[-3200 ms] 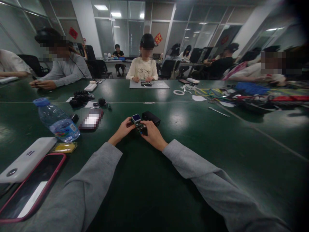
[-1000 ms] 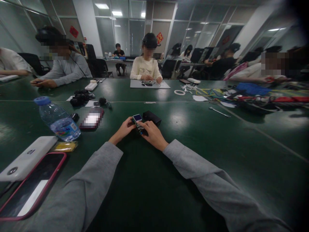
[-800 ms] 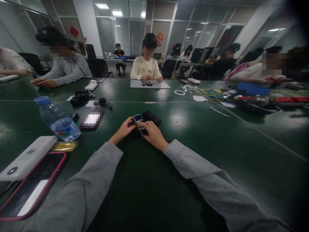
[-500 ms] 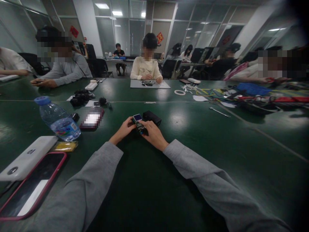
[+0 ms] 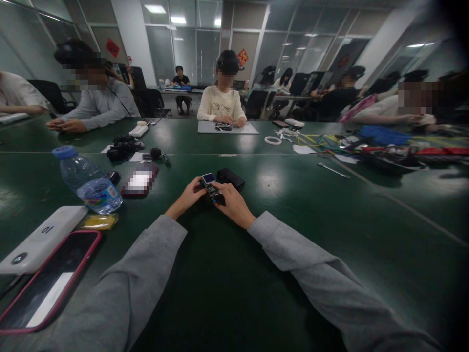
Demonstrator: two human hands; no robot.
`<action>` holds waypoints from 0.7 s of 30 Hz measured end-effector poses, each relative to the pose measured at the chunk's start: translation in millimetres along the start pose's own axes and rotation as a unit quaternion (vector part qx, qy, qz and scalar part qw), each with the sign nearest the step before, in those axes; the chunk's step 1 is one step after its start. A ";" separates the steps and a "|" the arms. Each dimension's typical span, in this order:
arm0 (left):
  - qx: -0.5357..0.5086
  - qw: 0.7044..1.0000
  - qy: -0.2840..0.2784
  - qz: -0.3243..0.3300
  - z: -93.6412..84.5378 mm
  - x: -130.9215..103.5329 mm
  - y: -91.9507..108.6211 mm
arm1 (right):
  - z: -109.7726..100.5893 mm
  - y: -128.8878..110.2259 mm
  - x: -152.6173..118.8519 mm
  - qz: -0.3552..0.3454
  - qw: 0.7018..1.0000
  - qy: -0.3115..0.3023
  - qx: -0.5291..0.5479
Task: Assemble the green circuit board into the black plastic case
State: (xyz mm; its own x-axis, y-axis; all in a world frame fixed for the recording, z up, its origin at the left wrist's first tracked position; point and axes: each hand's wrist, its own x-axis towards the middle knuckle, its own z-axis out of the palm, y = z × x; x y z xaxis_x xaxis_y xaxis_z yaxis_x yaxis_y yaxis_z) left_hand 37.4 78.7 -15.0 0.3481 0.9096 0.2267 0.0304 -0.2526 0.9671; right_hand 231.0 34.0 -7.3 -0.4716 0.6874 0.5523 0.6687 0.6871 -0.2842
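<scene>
Between my two hands is a small circuit board with a screen (image 5: 209, 179), tilted over the green table (image 5: 278, 234). My left hand (image 5: 190, 195) grips its left edge near the screen, fingers closed. My right hand (image 5: 231, 201) is closed on the lower right side, its fingers covering part of the components. A small blue part shows at the board's near end. Right behind my right hand lies a black box-shaped case (image 5: 231, 179) on the table.
To my left stand a tilted-looking water bottle (image 5: 88, 181), a white power bank (image 5: 44, 239), a phone with a pink case (image 5: 51, 283) and a yellow packet (image 5: 99, 222). A wrench (image 5: 333, 170) and tangled cables (image 5: 388, 142) lie at right. Across the table sits a person (image 5: 222, 100).
My hands and the board look practically unmoved. Across the table, the seated person's hands have shifted slightly, and the person at far right has moved a little.
</scene>
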 end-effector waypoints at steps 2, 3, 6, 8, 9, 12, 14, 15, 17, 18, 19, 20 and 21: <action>0.001 1.000 -0.004 0.004 -0.3 -0.1 0.0 | 0.2 0.4 -0.1 0.002 1.000 -0.002 0.001; 0.001 1.000 -0.006 0.006 -0.5 -0.1 -0.4 | 0.2 0.6 -0.1 0.003 1.000 -0.003 0.002; 0.004 1.000 -0.009 0.010 -1.2 0.3 -1.7 | 0.1 0.6 -0.1 0.002 1.000 0.000 0.002; 0.003 1.000 -0.009 0.009 -1.2 0.3 -1.9 | -0.4 0.2 0.0 -0.002 1.000 0.000 -0.001; 0.001 1.000 -0.009 0.010 -1.1 0.1 -1.6 | -0.7 0.0 0.0 -0.003 1.000 -0.002 -0.003; -0.003 1.000 -0.011 0.015 -0.2 -0.5 0.6 | -1.4 -0.5 0.3 -0.002 1.000 -0.010 -0.008; -0.002 1.000 -0.012 0.016 0.3 -1.0 2.3 | -1.6 -0.6 0.3 0.001 1.000 -0.012 -0.007; -0.001 1.000 -0.011 0.014 0.5 -1.1 3.0 | -1.7 -0.7 0.2 0.001 1.000 -0.012 -0.007; -0.002 1.000 -0.008 0.009 0.5 -1.0 3.5 | -1.8 -0.9 0.1 0.000 1.000 -0.011 -0.010; -0.003 1.000 -0.007 0.008 0.4 -0.8 3.1 | -1.8 -1.1 0.1 -0.002 1.000 -0.011 -0.014; -0.005 1.000 -0.007 0.009 0.3 -0.4 2.3 | -1.8 -1.2 0.0 -0.004 1.000 -0.012 -0.018; -0.008 1.000 -0.008 0.012 0.1 0.1 1.1 | -1.8 -1.3 0.0 -0.005 1.000 -0.014 -0.020; -0.010 1.000 -0.010 0.017 -0.2 0.7 -0.5 | -1.9 -1.3 0.1 -0.006 1.000 -0.016 -0.022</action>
State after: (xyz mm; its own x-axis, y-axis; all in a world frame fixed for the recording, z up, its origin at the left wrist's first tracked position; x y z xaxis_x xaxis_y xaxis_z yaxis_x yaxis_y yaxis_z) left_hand 37.5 79.5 -15.2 0.3673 0.8937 0.2577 -0.0005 -0.2769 0.9609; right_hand 231.2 32.7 -5.5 -0.4979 0.6867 0.5297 0.6865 0.6853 -0.2430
